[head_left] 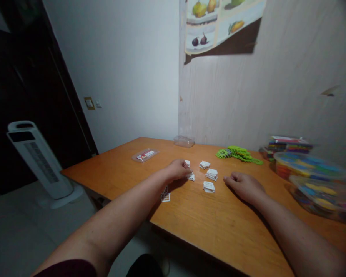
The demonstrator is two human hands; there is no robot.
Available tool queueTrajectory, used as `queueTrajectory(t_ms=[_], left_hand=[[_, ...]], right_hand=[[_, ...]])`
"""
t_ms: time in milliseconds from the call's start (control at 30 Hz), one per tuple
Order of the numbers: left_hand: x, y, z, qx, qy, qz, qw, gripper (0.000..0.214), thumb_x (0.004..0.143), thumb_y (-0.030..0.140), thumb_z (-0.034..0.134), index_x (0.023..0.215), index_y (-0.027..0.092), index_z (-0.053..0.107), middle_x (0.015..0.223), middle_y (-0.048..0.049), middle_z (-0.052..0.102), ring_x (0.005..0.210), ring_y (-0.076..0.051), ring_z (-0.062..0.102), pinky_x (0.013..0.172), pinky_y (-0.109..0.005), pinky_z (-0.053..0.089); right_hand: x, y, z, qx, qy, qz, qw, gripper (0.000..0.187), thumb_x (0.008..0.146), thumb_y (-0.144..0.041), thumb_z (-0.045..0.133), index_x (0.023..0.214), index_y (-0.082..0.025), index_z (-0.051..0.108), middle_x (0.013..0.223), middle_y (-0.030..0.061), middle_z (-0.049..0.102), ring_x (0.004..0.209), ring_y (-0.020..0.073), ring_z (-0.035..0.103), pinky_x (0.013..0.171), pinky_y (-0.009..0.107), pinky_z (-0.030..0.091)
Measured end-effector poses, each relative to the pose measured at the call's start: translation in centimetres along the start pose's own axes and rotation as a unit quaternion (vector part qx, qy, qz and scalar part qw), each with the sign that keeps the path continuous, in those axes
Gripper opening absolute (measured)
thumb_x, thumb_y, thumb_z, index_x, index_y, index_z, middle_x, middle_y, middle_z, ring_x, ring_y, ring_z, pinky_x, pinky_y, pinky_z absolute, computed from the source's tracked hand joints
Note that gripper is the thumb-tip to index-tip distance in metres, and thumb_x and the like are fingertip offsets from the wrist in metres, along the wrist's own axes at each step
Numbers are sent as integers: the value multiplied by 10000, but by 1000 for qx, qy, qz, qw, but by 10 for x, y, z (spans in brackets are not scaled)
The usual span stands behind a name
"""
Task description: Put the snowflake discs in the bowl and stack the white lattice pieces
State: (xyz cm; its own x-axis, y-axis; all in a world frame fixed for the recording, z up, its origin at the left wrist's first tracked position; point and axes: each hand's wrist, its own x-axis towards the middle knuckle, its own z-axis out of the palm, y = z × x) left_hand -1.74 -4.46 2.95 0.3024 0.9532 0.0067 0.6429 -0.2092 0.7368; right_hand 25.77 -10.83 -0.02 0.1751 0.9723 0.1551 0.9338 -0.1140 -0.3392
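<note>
My left hand (178,169) reaches over the table among small stacks of white paper pieces. Its fingers are pinched together at a white stack (191,177); whether a piece is between them is hidden. Another bit of white paper (187,163) shows just behind the fingers. To the right lie a far stack (204,165), a middle stack (211,174) and a near stack (209,187) with faint print. Under my left forearm, white cut-out grid pieces (165,197) lie partly covered. My right hand (245,185) rests on the table right of the stacks, fingers curled in, nothing visible in them.
On the wooden table (213,227) are a clear plastic lid with a label (145,155), a clear tray (184,141) and green interlocking pieces (238,153). Plastic tubs (308,165) of colourful pieces and stacked books (290,144) stand right. A tower fan (40,165) stands left.
</note>
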Motion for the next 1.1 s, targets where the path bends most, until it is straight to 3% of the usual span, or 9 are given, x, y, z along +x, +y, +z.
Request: queueTrajectory(t_ms=[133,233,400,700,867,967,1100], left_hand=[[-2,-4,-7,71,-12,20,997,280,781,431,638,770,152,615,654,6,594,570,-114,494,497,-222,330],[0,-4,-13,133,-50,66,988,393,698,504,721,872,158,653,801,-22,656,673,-143,556,560,-230,385],[4,-3,-14,216,-89,107,966,523,629,466,797,1045,176,670,961,-49,682,808,-183,598,649,-241,423],[4,-2,-5,161,-103,115,975,294,717,332,732,958,170,686,930,-29,702,813,-170,609,683,-241,439],[3,-3,-7,140,-104,116,978,365,695,352,750,995,163,665,937,-25,687,822,-163,600,669,-226,432],[-2,-3,-17,126,-97,107,982,423,704,367,742,1060,161,645,958,-31,674,832,-162,599,674,-222,429],[-15,-7,-46,128,-97,80,984,388,760,312,667,1110,152,622,924,-34,652,764,-141,577,645,-218,414]], right_hand=[[0,0,-1,-4,-5,1,1000,454,876,-598,430,676,-225,592,713,44,657,646,185,571,525,272,266],[2,1,1,-8,-8,1,1000,462,877,-607,423,681,-226,596,712,42,653,640,183,566,523,273,263],[3,4,2,-11,-8,-3,1000,465,876,-612,427,687,-227,607,707,41,650,648,186,570,524,271,263],[-2,0,0,-5,6,-1,1000,446,880,-583,435,661,-227,592,688,33,651,616,174,561,520,273,259],[1,2,2,-6,1,2,1000,447,874,-588,431,645,-228,564,665,28,636,599,176,552,512,281,258],[0,2,1,-4,-3,-1,1000,444,875,-589,428,652,-229,560,680,24,643,612,178,561,512,279,261],[0,2,-1,0,-17,-4,1000,460,876,-609,417,670,-231,579,688,29,652,630,187,582,515,278,273]])
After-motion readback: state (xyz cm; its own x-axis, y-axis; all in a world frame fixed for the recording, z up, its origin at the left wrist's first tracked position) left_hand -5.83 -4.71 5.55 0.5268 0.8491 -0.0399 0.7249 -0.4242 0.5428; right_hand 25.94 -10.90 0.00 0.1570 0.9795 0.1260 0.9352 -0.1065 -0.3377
